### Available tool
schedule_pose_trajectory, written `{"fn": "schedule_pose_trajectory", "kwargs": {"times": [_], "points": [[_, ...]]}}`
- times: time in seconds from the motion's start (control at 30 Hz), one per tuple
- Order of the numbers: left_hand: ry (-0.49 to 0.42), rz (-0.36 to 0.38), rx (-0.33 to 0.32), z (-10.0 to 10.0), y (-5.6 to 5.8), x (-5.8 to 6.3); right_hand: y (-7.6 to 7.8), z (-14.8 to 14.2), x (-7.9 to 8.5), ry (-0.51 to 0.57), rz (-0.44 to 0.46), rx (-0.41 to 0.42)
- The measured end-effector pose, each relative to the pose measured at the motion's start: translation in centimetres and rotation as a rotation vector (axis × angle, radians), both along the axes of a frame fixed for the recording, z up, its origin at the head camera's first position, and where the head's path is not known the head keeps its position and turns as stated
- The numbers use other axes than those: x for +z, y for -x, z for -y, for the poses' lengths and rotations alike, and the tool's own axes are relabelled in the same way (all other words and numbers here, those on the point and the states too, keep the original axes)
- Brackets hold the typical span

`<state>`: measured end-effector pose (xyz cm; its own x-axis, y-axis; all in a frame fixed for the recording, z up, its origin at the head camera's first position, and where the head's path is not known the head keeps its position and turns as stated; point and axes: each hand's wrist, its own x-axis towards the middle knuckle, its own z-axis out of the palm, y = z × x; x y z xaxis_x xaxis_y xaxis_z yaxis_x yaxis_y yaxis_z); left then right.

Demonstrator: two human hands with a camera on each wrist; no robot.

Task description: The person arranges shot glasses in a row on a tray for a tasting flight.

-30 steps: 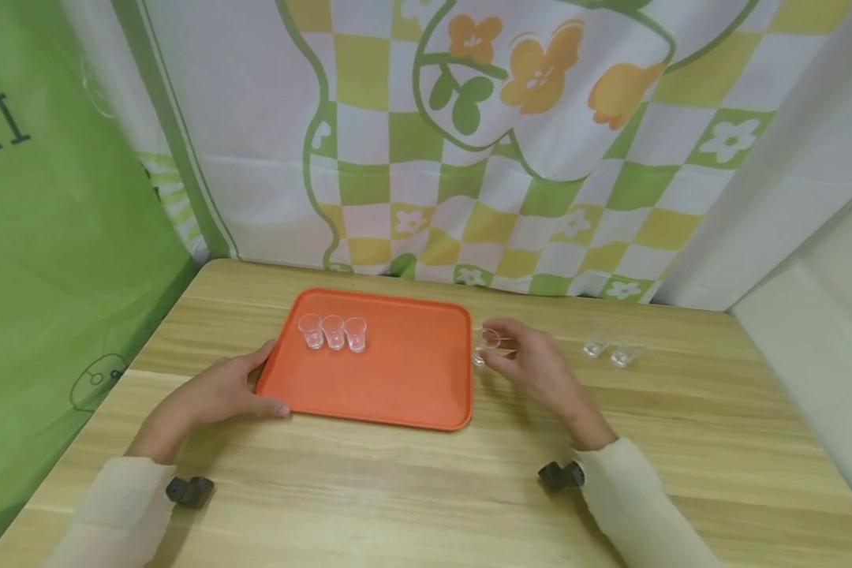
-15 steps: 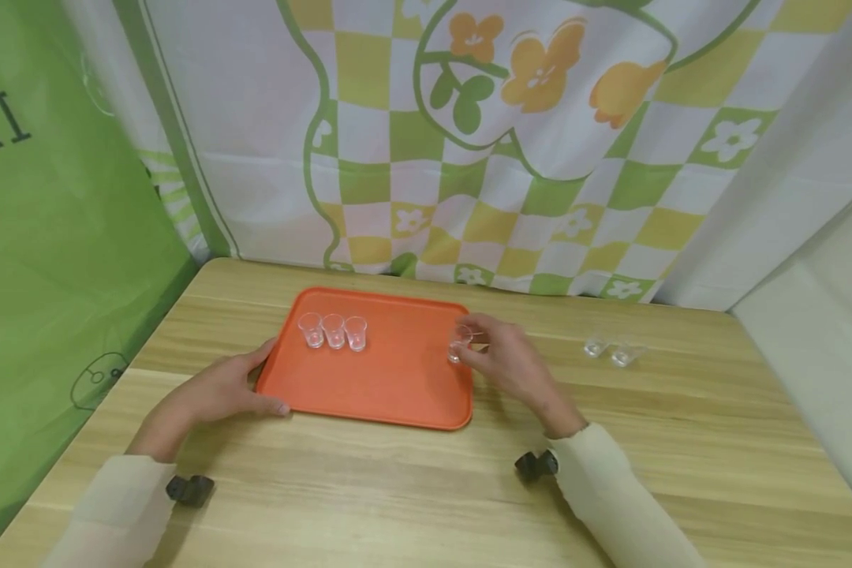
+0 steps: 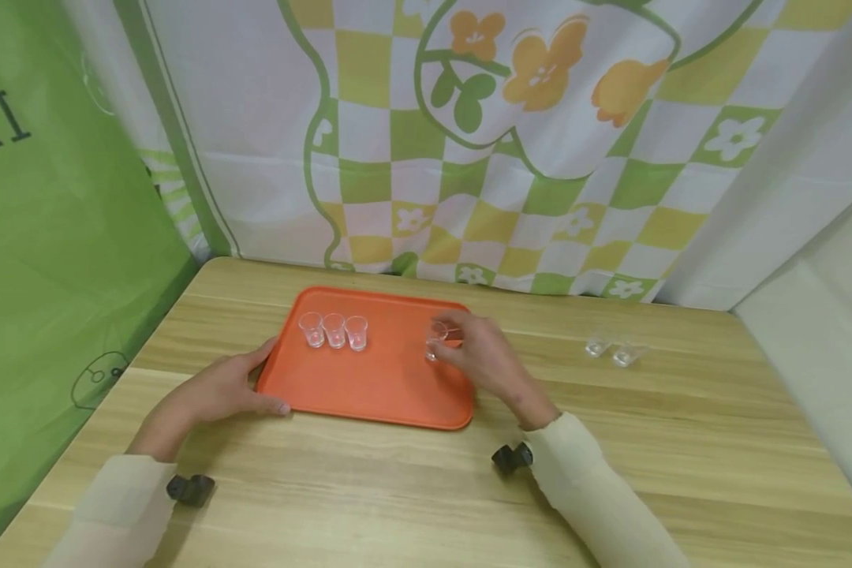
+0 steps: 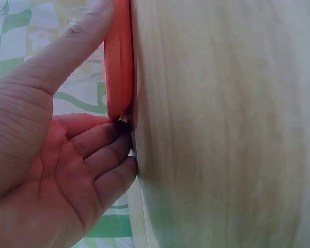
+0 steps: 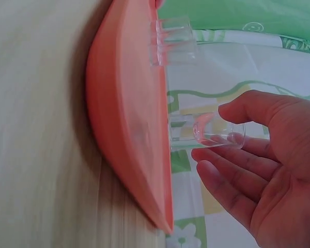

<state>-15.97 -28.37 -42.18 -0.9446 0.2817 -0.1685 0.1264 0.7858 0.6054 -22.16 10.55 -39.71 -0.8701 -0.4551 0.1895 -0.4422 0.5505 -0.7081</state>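
Note:
An orange-red tray (image 3: 379, 394) lies on the wooden table, and three clear shot glasses (image 3: 334, 331) stand upright in a row on its left part. My left hand (image 3: 230, 388) holds the tray's left front corner. In the left wrist view, the thumb lies along the tray's rim (image 4: 120, 62) and the fingers bend at its edge. My right hand (image 3: 479, 351) pinches another clear shot glass (image 3: 435, 344) by its upper part, over the right side of the tray. The right wrist view shows this glass (image 5: 183, 133) upright, its base close to the tray; contact is hard to tell.
Two more clear shot glasses (image 3: 623, 355) stand on the table (image 3: 397, 497) to the right of the tray. A patterned curtain (image 3: 426, 189) hangs behind the table. Green fabric (image 3: 57, 260) borders the left side.
My right hand has carried the shot glass leftward, from beside the tray's right edge to above its right part. The left hand and the tray have stayed in place.

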Motion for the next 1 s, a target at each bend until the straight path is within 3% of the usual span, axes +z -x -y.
{"fn": "schedule_pose_trajectory", "kwargs": {"times": [0.37, 1.0], "points": [[-0.005, 0.007, 0.002, 0.0, -0.1, 0.1, 0.2, 2.2, 0.3, 0.014, 0.013, 0.027], [-0.023, -0.008, -0.007, 0.0, -0.1, 0.1, 0.3, 5.1, 0.3, -0.018, 0.051, 0.002]]}}
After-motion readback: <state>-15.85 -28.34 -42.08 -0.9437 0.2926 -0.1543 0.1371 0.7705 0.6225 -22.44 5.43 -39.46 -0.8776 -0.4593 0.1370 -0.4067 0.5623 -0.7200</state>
